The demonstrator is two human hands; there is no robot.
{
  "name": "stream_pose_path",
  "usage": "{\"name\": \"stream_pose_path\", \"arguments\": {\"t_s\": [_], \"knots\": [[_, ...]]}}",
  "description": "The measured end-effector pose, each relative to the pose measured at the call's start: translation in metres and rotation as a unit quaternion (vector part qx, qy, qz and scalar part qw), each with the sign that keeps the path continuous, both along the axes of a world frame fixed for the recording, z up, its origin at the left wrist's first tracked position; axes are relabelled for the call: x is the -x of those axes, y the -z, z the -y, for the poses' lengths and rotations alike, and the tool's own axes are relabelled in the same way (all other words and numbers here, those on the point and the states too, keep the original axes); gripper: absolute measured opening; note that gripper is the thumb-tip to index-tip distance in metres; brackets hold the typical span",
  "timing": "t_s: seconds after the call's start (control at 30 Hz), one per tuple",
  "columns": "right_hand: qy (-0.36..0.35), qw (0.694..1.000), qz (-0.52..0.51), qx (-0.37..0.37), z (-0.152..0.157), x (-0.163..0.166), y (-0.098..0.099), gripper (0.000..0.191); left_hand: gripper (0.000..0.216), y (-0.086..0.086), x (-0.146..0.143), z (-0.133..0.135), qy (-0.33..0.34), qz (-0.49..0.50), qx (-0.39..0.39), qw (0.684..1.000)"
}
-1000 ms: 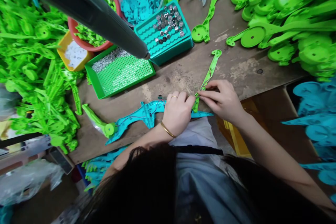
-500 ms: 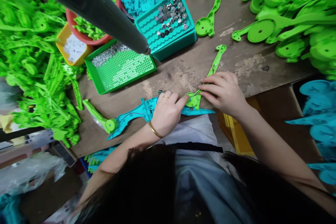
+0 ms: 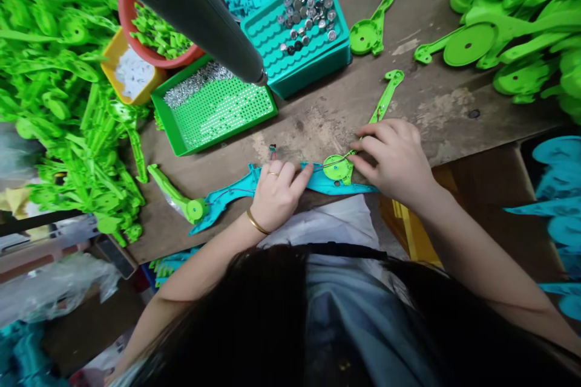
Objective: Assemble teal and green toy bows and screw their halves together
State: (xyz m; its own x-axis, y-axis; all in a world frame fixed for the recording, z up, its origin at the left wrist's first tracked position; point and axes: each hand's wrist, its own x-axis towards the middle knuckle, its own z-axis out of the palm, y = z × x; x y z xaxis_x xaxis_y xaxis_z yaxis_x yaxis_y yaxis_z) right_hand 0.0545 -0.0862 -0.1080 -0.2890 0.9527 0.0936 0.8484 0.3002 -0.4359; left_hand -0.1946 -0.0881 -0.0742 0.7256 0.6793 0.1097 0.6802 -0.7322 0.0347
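Hidden: the palm of the left hand [image 3: 276,192] and its thumb lie out of sight, so it cannot be told whether it grips or only presses.
Left hand: fingers bent over the teal shell [image 3: 227,198], resting on its middle.
Right hand [image 3: 396,157]: fingertips pinched on the green arm [image 3: 387,92], just beside its round disc; the knuckles cover part of the strip.
Teal shell: lies flat along the near edge of the wooden table [image 3: 318,124], with the green arm's disc resting on it.
Cut off: dark hair fills the bottom of the view; the piles of green parts [image 3: 54,103] run out of frame on the left, and more run out on the right.
In the way: a dark grey cylinder [image 3: 190,6] slants across the upper left and covers part of the red bowl [image 3: 129,18].
Nearby: a green handle piece [image 3: 179,202] touches the shell's left tip.
Teal tray [image 3: 313,66]: metal discs, bunched at its far end.
Green perforated tray [image 3: 222,115]: small silvery bits heaped along the far side, too small to tell apart.
Red bowl: small green parts.
Yellow box [image 3: 109,60]: white bits, blurred.
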Motion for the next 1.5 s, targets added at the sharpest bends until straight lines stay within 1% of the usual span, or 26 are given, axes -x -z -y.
{"name": "stream_pose_path", "arguments": {"t_s": [0.17,0.27,0.37,0.43,0.5,0.63,0.73,0.8,0.9,0.97,1.13,1.23,1.4,1.5], "knots": [[0.004,1.0,0.0,-0.019,0.003,0.008,-0.009,0.016,0.033,0.002,0.001,-0.01,0.013,-0.016,0.063,0.998],[-0.037,0.998,-0.019,-0.046,0.006,0.016,-0.012,0.015,0.032,0.0,0.0,-0.016,0.024,-0.022,0.104,0.994],[-0.082,0.995,0.002,-0.063,0.008,0.022,-0.013,0.016,0.032,-0.003,0.0,-0.022,0.033,-0.035,0.155,0.987],[-0.086,0.994,0.014,-0.07,0.01,0.027,-0.014,0.016,0.033,-0.005,0.001,-0.026,0.038,-0.039,0.185,0.981],[-0.081,0.994,0.006,-0.079,0.013,0.035,-0.016,0.015,0.034,-0.006,0.003,-0.029,0.04,-0.036,0.207,0.977],[-0.073,0.993,-0.008,-0.089,0.018,0.056,-0.02,0.016,0.034,-0.005,0.004,-0.031,0.027,-0.011,0.242,0.97],[-0.061,0.995,-0.002,-0.077,0.018,0.066,-0.018,0.017,0.029,-0.002,0.006,-0.031,0.003,0.037,0.259,0.965],[-0.064,0.996,-0.003,-0.067,0.017,0.068,-0.015,0.017,0.025,0.0,0.008,-0.031,-0.009,0.068,0.267,0.961],[-0.07,0.996,-0.007,-0.057,0.015,0.069,-0.011,0.018,0.024,0.002,0.01,-0.03,-0.005,0.085,0.269,0.959],[-0.066,0.996,-0.01,-0.051,0.015,0.07,-0.01,0.017,0.027,0.003,0.013,-0.03,0.007,0.08,0.255,0.964],[-0.066,0.997,-0.026,-0.033,0.014,0.07,-0.008,0.017,0.029,0.004,0.02,-0.029,0.044,0.056,0.179,0.981],[-0.073,0.997,-0.02,-0.032,0.014,0.069,-0.007,0.018,0.029,0.005,0.023,-0.028,0.063,0.048,0.142,0.987],[-0.067,0.997,-0.009,-0.023,0.012,0.071,-0.008,0.019,0.03,0.007,0.022,-0.028,0.066,0.017,0.151,0.986],[-0.061,0.998,-0.001,-0.022,0.012,0.073,-0.009,0.019,0.028,0.006,0.024,-0.029,0.087,0.009,0.144,0.986]]}}
